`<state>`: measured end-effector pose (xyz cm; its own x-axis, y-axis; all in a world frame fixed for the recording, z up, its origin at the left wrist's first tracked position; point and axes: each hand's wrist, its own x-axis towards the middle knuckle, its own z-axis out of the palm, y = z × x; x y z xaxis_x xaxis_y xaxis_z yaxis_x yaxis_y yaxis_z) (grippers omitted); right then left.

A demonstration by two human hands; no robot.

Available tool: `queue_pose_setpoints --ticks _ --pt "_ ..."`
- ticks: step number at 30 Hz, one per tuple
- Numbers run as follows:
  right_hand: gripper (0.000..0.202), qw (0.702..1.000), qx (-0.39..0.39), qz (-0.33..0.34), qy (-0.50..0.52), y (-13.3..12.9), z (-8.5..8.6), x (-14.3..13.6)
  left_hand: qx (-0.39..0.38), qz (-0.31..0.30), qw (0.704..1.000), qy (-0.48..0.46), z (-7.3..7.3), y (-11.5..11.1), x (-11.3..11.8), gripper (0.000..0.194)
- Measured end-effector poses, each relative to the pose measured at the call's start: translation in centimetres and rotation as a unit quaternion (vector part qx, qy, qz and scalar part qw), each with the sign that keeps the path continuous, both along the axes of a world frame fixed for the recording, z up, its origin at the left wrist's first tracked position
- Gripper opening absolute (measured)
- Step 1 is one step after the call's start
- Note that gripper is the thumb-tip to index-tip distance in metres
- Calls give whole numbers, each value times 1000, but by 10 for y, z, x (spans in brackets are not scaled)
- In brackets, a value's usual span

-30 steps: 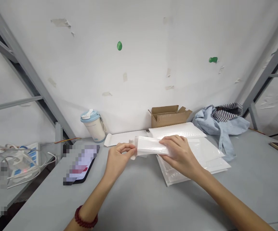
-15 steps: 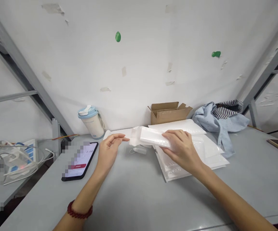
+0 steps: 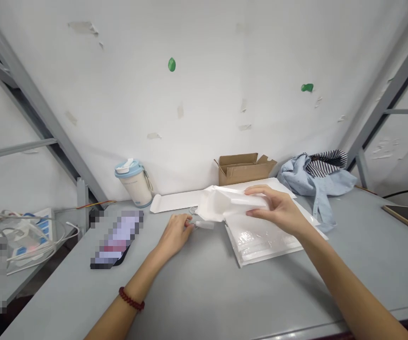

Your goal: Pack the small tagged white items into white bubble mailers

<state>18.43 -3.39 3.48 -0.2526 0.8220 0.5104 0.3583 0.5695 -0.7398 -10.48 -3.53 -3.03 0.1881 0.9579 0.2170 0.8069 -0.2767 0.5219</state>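
Observation:
My right hand [image 3: 278, 210] grips a narrow white paper box [image 3: 244, 203], tilted so its open, flapped end points left. Its fingers lie along the top and the thumb underneath. My left hand [image 3: 175, 233] is low over the grey table, thumb and fingertips pinched at the left tip of a small translucent tube [image 3: 204, 225] that lies there. A thin cord loop [image 3: 192, 210] shows just above the tube. Below and behind the box lies a stack of white bubble mailers [image 3: 270, 243]. Another long white box [image 3: 177, 201] rests flat behind my left hand.
A cup with a blue lid [image 3: 135, 184] stands at the back left, near a phone [image 3: 119, 238]. An open cardboard box [image 3: 246, 170] and a light-blue cloth [image 3: 317, 177] sit against the wall. A power strip with cables [image 3: 34, 236] is at far left, another phone-like device [image 3: 407, 218] at far right.
My left hand has moved down and right from beside the white box to the tube's tip. The white box has turned, showing its open end, and my right hand has shifted slightly right.

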Motion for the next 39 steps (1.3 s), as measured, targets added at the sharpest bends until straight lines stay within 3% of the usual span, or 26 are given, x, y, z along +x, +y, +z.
queue_pose_setpoints --ticks 5,10,14,18,20,24,28,33,35,39 --pt "37 997 -36 63 -18 0 8 17 -14 -13 1000 -21 3 -2 3 20" --pt "37 997 -1 58 -42 -1 10 20 -87 -40 988 -120 33 -8 -7 19" --pt "35 996 39 -6 -84 0 8 13 -77 3 951 -299 63 -14 -26 17" --pt "32 993 56 -19 -103 -1 3 0 -20 -10 898 -439 70 -19 -27 16" --pt "31 992 65 -18 -108 -2 0 -6 -3 -16 908 -418 67 -20 -18 15" --pt "29 984 93 -35 -144 -5 -8 -18 86 -12 964 -250 56 -25 6 10" --pt "25 970 136 -32 -199 -10 -14 -30 104 -47 980 -162 44 -28 22 13" --pt "28 946 204 -22 -250 -19 -17 -39 26 -90 976 -199 35 -27 25 20" --pt "27 943 210 -19 -256 -21 -17 -39 -4 -75 970 -231 36 -28 25 25" --pt "31 941 226 -18 -251 -21 -15 -37 59 -22 971 -230 45 -36 26 23"
